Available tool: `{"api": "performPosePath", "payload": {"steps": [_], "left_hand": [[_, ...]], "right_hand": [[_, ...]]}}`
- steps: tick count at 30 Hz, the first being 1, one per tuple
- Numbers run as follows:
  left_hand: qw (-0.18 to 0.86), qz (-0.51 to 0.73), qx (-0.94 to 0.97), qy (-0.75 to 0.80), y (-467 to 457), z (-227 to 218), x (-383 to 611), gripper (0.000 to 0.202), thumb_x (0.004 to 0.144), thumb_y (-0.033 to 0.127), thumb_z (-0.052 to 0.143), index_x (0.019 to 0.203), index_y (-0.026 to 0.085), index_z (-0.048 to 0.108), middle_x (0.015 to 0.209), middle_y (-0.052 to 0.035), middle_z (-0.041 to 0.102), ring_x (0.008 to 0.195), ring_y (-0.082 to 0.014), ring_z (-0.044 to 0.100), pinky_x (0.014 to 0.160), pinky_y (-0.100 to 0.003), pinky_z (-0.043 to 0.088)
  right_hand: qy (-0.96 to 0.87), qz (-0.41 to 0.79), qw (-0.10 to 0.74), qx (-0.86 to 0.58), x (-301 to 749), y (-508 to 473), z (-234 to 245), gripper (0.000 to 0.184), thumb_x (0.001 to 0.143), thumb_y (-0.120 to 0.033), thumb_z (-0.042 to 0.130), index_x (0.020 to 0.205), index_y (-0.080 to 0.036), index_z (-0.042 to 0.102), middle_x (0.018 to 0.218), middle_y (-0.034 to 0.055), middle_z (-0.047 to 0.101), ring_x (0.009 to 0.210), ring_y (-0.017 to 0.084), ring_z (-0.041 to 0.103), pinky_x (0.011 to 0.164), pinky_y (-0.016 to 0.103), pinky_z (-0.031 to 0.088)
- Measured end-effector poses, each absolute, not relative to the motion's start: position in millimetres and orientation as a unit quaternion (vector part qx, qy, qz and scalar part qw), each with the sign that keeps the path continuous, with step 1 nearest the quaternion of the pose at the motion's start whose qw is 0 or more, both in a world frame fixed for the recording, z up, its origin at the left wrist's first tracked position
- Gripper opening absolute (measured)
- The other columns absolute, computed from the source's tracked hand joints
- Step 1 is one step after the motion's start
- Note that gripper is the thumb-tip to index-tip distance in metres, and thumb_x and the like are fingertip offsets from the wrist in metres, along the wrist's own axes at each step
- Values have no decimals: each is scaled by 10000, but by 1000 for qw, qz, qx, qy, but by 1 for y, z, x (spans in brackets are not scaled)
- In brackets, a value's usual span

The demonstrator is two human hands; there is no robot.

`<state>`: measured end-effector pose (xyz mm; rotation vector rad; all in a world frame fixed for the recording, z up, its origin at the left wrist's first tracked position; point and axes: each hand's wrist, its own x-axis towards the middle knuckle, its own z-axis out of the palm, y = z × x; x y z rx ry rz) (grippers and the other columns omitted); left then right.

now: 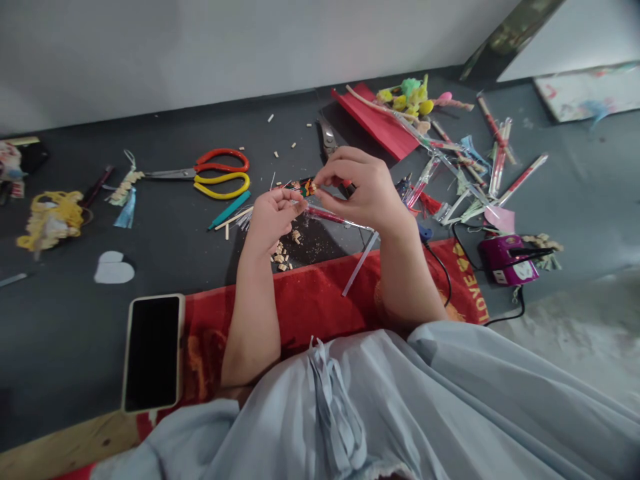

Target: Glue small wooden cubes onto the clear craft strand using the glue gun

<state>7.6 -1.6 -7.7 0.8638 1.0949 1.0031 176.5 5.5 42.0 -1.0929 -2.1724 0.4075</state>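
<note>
Beige piece (315,188) pinched in our right hand (360,185) sits above the table (65,320), between far edge and red towel (320,293); our left hand (273,217) curls its fingers narrowly, whether around anything we cannot tell.

We cannot tell what, if anything, the right hand (361,190) pinches — the detail is too small. It hides part of a metal tool (328,137) — and the right edge cuts off our white board (590,93).

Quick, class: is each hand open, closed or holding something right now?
Left hand: fingers and thumb closed together; anything held cannot be made out.
Right hand: thumb and finger closed, apparently on a small pale piece.
</note>
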Motion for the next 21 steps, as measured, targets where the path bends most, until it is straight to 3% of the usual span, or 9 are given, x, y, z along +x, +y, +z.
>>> {"api": "performPosePath", "payload": {"steps": [5,8,13,21], "left_hand": [[649,446,379,486,0,-9,9,346,632,387,786,613,156,529,404,116,321,313,4,197,294,-158,139],[643,454,384,483,1,-11,9,355,660,411,764,592,163,520,379,124,280,302,0,199,296,-155,150],[618,482,377,494,2,-15,7,297,617,274,804,577,161,532,380,111,353,298,-3,224,294,-162,161],[590,468,416,510,0,-16,7,94,707,148,691,662,147,609,428,86,391,352,-15,289,335,-147,204]], "right_hand": [[-827,172,323,-427,177,5,41,73,813,-217,561,826,-184,624,818,34,583,753,127,542,720,307,455],[-829,166,323,-426,177,5,40,77,814,-211,556,827,-186,628,816,36,590,762,131,545,727,311,454],[-830,167,315,-429,176,5,41,79,811,-202,556,822,-187,633,815,40,596,747,126,542,697,302,448],[-832,164,316,-427,177,6,40,99,819,-229,562,835,-173,641,818,43,602,759,123,545,702,295,440]]}}
